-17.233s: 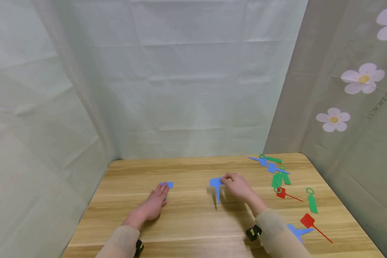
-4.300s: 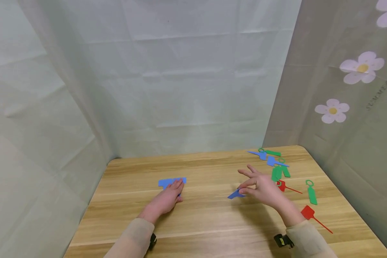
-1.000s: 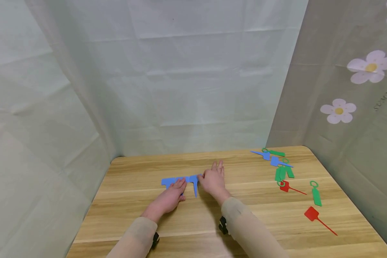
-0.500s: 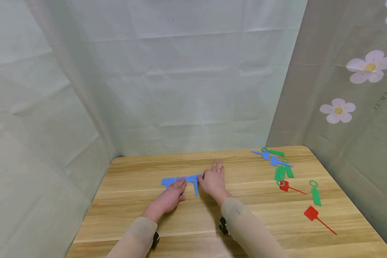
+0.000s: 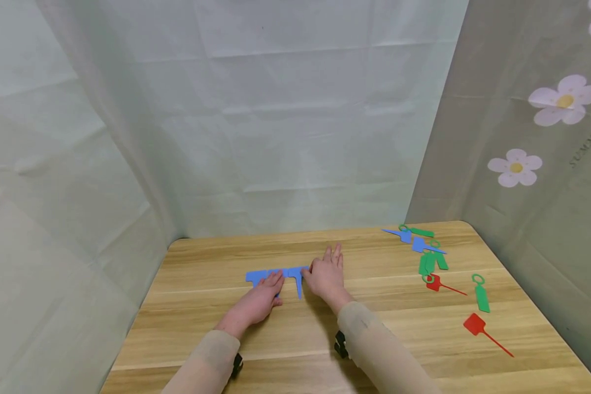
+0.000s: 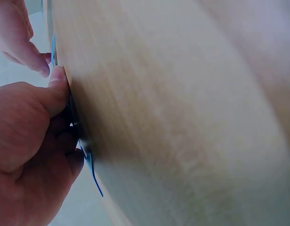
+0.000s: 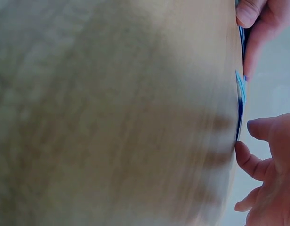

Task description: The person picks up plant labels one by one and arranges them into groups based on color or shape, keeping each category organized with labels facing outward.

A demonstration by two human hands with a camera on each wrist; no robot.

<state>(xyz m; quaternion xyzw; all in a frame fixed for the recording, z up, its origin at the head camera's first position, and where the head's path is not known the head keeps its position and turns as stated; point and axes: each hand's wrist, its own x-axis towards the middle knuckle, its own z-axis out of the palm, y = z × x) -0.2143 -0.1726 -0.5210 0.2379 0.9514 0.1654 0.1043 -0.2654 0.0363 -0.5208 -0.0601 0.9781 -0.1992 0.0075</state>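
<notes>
Three flat blue T-shaped plant labels lie side by side on the wooden table. In the head view the left label (image 5: 256, 276) and the middle label (image 5: 278, 272) are partly covered by my left hand (image 5: 258, 300), which presses on them with its fingers laid forward. At the row's right end is the third label (image 5: 297, 276), its stem pointing toward me. My right hand (image 5: 325, 276) touches that label's right edge. From the right wrist view, the index fingertip (image 7: 240, 149) meets the label's end, with the thumb held just off it and the other fingers spread.
At the table's right lie two more blue labels (image 5: 418, 244), several green ring tags (image 5: 481, 298), and red square-headed labels with thin stems (image 5: 474, 324). A grey-white cloth (image 5: 295, 137) hangs behind the table (image 5: 276, 355), and flower-printed cloth (image 5: 561, 230) stands on the right.
Earlier my right hand carried blue labels in one at a time, and my left hand moved right along the row. Over the last second, both hands and the row have stayed practically still.
</notes>
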